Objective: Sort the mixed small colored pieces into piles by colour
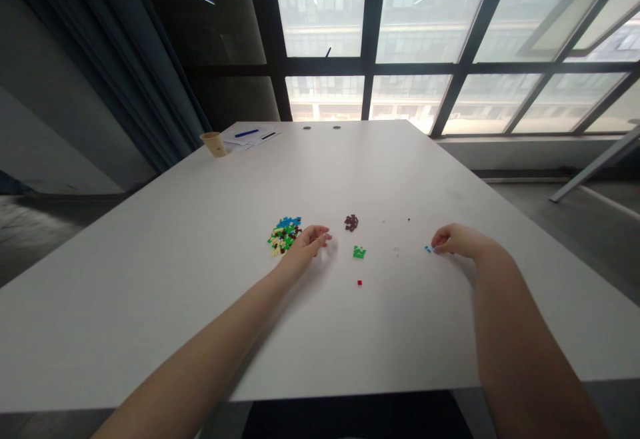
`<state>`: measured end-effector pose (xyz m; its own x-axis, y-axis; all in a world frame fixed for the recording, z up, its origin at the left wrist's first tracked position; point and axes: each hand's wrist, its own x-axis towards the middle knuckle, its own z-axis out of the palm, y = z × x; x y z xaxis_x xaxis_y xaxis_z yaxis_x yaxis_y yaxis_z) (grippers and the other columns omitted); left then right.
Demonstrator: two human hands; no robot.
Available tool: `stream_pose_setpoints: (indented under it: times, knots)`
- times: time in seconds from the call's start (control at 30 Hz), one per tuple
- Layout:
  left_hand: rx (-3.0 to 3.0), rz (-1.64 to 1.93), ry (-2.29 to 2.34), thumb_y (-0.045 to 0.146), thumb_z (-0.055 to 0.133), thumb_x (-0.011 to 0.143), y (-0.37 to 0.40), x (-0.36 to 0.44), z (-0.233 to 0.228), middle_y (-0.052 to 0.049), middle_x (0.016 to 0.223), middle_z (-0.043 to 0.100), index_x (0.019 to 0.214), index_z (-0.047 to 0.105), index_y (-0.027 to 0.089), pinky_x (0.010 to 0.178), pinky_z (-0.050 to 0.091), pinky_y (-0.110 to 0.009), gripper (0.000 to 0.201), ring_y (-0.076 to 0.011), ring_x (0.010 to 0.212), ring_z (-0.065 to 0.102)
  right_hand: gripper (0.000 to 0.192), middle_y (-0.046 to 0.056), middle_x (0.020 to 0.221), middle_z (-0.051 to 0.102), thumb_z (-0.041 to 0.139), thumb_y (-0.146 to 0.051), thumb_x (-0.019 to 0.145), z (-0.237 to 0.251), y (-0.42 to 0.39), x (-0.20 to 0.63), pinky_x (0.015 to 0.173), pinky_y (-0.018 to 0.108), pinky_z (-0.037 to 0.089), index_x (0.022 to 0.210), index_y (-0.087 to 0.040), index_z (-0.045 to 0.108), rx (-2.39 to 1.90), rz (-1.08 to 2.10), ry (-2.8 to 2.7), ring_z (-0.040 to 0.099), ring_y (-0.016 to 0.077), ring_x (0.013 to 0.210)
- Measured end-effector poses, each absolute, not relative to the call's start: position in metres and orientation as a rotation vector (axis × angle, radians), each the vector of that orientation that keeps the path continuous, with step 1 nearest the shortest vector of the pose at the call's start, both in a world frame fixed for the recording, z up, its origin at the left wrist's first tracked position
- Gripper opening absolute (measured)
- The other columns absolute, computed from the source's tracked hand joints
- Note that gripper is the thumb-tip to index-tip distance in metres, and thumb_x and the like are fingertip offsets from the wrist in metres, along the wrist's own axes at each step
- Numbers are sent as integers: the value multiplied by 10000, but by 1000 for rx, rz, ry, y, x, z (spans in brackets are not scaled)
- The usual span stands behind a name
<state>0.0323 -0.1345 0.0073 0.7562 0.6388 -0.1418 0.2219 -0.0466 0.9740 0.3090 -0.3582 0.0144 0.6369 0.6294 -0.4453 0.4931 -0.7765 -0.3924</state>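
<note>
My right hand [456, 240] is at the right of the table, its fingertips pinched together on a small blue brick. Touching down beside those fingers is a little group of blue bricks [427, 249]. My left hand [311, 240] hovers just right of a mixed brick pile [284, 235] of blue, green, cream and dark brown pieces, partly covering it. Its fingers are stretched out and apart, with nothing seen in them. Between my hands lie a dark brown brick cluster [351, 222], a green brick cluster [359, 252] and one red brick [359, 282].
Tiny white pieces [396, 248], a cream piece [383, 220] and a black piece [409, 219] lie on the white table [320, 179]. Farther back left stand a tan cup [214, 144] and papers [243, 138] with a blue pen [247, 133].
</note>
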Motion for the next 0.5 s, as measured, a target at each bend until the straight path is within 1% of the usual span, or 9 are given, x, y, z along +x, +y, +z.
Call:
stream_pose_setpoints:
  times: [0.07,0.13,0.27,0.33,0.4,0.47,0.5]
  knots:
    - [1610,414,714,379,530,742,-134,32,7,-54,972,623,965,531,196,584,372,-207,288,-126,790,553,125,32,644,645,629,-174,592,15,-359,308,543,231,405,709,-158,669,-2549,914,-880,558,135,581]
    - [1587,470,723,364,537,739,-131,32,7,-54,963,623,975,524,198,579,379,-205,289,-122,776,556,150,41,670,662,640,-191,593,16,-360,307,561,235,423,737,-162,671,-2493,919,-876,574,141,595]
    - [1513,722,755,308,541,709,-106,28,8,-40,938,614,992,507,204,531,372,-198,304,-112,714,550,186,55,766,685,593,-200,648,17,-361,306,552,233,421,815,-166,668,-2531,867,-814,596,143,617]
    - [1515,900,823,283,515,710,-86,23,8,-35,922,607,989,513,202,539,388,-208,290,-112,697,544,189,54,779,685,540,-213,697,18,-359,305,530,232,403,828,-165,666,-2600,741,-790,590,136,599]
    - [1622,1067,900,268,482,728,-67,16,5,-37,905,602,957,545,189,624,430,-245,250,-123,726,543,208,54,759,680,498,-256,740,19,-356,303,538,236,390,820,-167,668,-2657,499,-822,579,138,601]
    - [1903,1115,958,262,466,751,-52,10,-1,-45,910,601,896,599,182,738,439,-296,212,-148,781,540,239,54,741,673,482,-307,761,20,-352,299,564,239,385,815,-170,670,-2666,256,-874,573,146,629]
    - [2072,1070,977,254,462,759,-47,7,-5,-50,916,598,880,625,185,780,431,-318,215,-164,812,537,251,54,740,671,481,-327,764,21,-350,296,575,240,384,816,-171,670,-2657,173,-886,571,150,640]
